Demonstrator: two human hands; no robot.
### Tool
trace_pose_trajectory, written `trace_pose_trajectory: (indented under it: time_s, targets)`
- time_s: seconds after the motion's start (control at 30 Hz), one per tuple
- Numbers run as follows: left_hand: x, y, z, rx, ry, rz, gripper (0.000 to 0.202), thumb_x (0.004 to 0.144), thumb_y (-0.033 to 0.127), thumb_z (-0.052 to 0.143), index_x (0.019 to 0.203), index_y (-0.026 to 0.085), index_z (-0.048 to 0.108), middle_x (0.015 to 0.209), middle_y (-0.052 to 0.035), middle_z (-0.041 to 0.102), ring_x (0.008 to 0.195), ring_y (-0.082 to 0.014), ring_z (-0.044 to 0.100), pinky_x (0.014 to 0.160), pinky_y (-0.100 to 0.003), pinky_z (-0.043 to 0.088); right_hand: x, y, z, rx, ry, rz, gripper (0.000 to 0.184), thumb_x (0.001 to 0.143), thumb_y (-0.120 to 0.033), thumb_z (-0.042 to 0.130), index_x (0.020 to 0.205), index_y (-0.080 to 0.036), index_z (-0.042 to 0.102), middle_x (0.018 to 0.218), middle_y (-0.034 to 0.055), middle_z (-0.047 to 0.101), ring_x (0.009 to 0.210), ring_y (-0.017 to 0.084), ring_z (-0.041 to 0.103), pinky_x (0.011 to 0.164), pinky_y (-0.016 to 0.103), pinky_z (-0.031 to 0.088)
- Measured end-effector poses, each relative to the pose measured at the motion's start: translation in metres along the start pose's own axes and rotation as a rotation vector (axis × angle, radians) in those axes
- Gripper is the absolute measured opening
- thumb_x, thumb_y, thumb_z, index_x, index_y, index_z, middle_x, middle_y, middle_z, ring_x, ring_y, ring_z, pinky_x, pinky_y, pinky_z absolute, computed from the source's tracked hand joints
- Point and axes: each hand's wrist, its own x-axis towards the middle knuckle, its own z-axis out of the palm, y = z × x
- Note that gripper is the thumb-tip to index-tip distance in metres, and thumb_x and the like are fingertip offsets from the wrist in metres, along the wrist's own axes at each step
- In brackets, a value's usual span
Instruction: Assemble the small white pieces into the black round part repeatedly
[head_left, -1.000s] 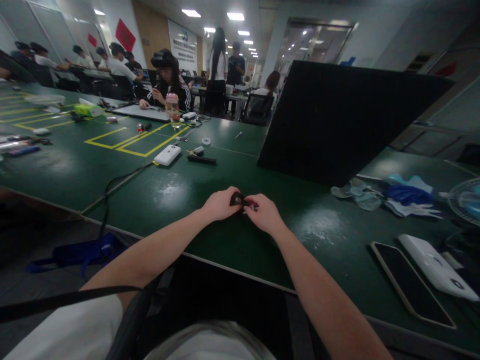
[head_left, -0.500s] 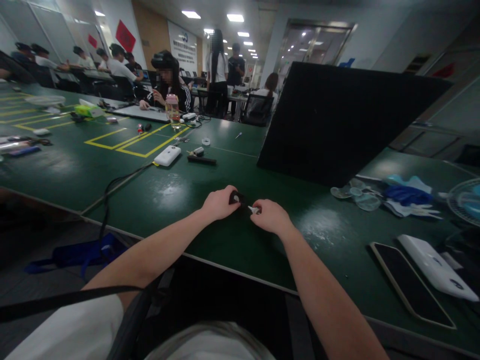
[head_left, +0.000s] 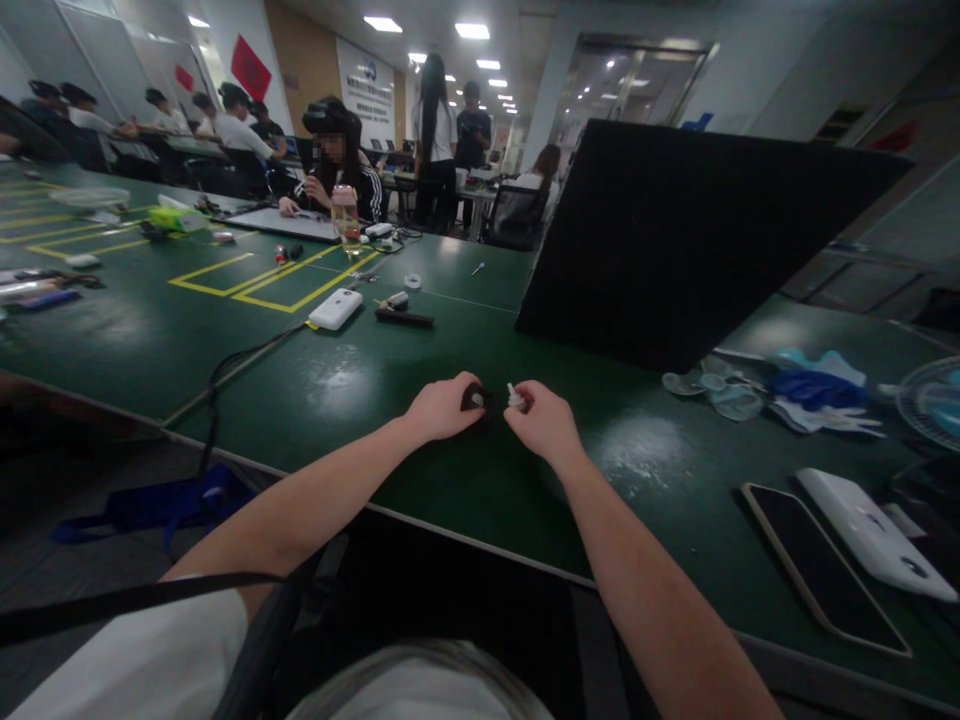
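Observation:
My left hand (head_left: 442,408) is closed around a small black object (head_left: 475,397) that carries a pale grey spot; the fingers cover much of it, and its kind is unclear. Just to the right, my right hand (head_left: 546,418) pinches a small white piece with a narrow tip (head_left: 514,398), the tip pointing up and away from me. A gap of dark table shows between the two hands. Both are held low over the green table (head_left: 465,480), near its front edge.
A large black panel (head_left: 690,240) stands tilted ahead on the right. Gloves (head_left: 817,390), a phone (head_left: 825,570) and a white power bank (head_left: 874,530) lie at right. Ahead left are a corded white device (head_left: 336,309), a black bar (head_left: 405,318) and a bottle (head_left: 346,220). A headset-wearing person sits opposite.
My right hand has drawn slightly away from the black object, and the white piece has turned from pointing left toward it to pointing upward. My left hand has barely moved.

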Motion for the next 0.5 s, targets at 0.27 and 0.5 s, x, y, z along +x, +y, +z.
trace_pose_trajectory:
  time_s: [0.27, 0.5]
  targets:
    - [-0.0021, 0.0016, -0.0022, 0.002, -0.048, 0.053, 0.043, 0.088, 0.044, 0.062, 0.126, 0.026, 0.053, 0.11, -0.007, 0.074, 0.098, -0.0281, 0.072, 0.081, -0.038, 0.055, -0.0034, -0.0038, 0.0039, 0.04, -0.084, -0.027, 0.034, 0.08, -0.025, 0.067, 0.114, -0.023, 0.065, 0.105, 0.0069, 0.071, 0.083, 0.022, 0.066, 0.066, 0.033, 0.054]
    - [-0.0047, 0.0016, -0.0033, 0.049, -0.111, 0.124, 0.052, 0.086, 0.044, 0.065, 0.131, 0.025, 0.048, 0.112, -0.0095, 0.073, 0.099, -0.0302, 0.071, 0.083, -0.039, 0.055, -0.0003, -0.0008, 0.0072, -0.04, -0.105, -0.011, 0.032, 0.08, -0.026, 0.066, 0.111, -0.023, 0.067, 0.104, 0.0067, 0.07, 0.083, 0.022, 0.063, 0.067, 0.034, 0.052]
